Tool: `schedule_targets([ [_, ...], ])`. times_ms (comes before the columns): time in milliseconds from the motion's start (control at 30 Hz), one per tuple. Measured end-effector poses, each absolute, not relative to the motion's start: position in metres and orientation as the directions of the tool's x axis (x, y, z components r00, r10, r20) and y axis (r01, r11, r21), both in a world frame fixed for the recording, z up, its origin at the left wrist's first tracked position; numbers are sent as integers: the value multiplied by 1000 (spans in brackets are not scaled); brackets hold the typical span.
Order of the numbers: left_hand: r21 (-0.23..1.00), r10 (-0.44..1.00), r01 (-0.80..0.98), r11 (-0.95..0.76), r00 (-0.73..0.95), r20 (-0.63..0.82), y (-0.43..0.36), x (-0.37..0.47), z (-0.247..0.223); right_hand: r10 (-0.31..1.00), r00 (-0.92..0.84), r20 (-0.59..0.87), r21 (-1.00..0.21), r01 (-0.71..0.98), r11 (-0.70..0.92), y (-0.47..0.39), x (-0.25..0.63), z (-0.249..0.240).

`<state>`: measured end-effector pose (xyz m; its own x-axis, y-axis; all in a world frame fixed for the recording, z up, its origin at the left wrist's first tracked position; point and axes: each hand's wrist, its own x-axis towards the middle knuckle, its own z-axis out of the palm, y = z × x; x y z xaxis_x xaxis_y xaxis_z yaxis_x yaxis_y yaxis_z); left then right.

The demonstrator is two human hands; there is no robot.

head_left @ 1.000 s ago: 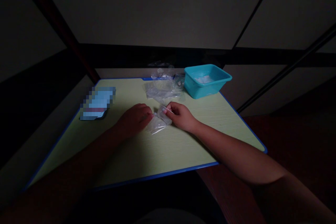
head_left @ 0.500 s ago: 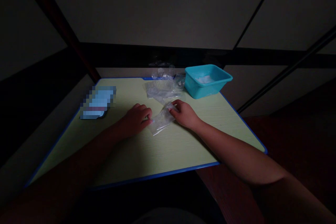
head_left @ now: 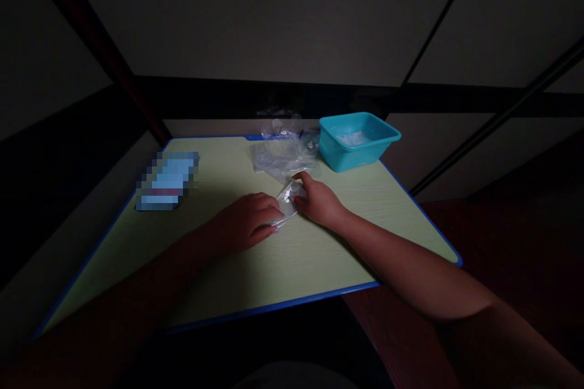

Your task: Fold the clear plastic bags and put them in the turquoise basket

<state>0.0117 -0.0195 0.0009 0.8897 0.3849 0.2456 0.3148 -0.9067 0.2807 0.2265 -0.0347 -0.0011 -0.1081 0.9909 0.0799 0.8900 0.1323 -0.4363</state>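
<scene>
A small clear plastic bag (head_left: 287,205), creased and shiny, lies between my two hands over the middle of the table. From the left, my left hand (head_left: 255,219) grips the bag's near end, its fingers on top and the thumb at the lower edge. My right hand (head_left: 317,199) pinches the opposite end between thumb and forefinger. Much of the bag is covered by my fingers. Just beyond it is a pile of clear plastic bags (head_left: 278,161), some crumpled and standing up at the back.
A turquoise plastic basin (head_left: 349,158) with whitish, film-like material (head_left: 352,138) inside stands at the back right. A blurred-out, phone-like device (head_left: 168,181) lies at the left. The pale table (head_left: 292,267) has a blue edge, and a panelled wall rises behind it.
My left hand has moved right and further over the bag, closer to my right hand. The bag now looks bunched and more covered. My right hand keeps its hold.
</scene>
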Motion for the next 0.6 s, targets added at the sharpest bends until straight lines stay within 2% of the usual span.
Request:
schedule_targets([
  [200,199,459,423,-884,866,197,-12,2,-8,989,-119,91,-447,882,147,-34,227,-3],
  [467,71,321,313,-947,926,200,-12,3,-10,990,-116,80,-414,900,139,-36,227,-1],
  [600,58,335,330,-942,928,165,-13,3,-10,990,-115,83,-408,902,139,-36,227,0],
])
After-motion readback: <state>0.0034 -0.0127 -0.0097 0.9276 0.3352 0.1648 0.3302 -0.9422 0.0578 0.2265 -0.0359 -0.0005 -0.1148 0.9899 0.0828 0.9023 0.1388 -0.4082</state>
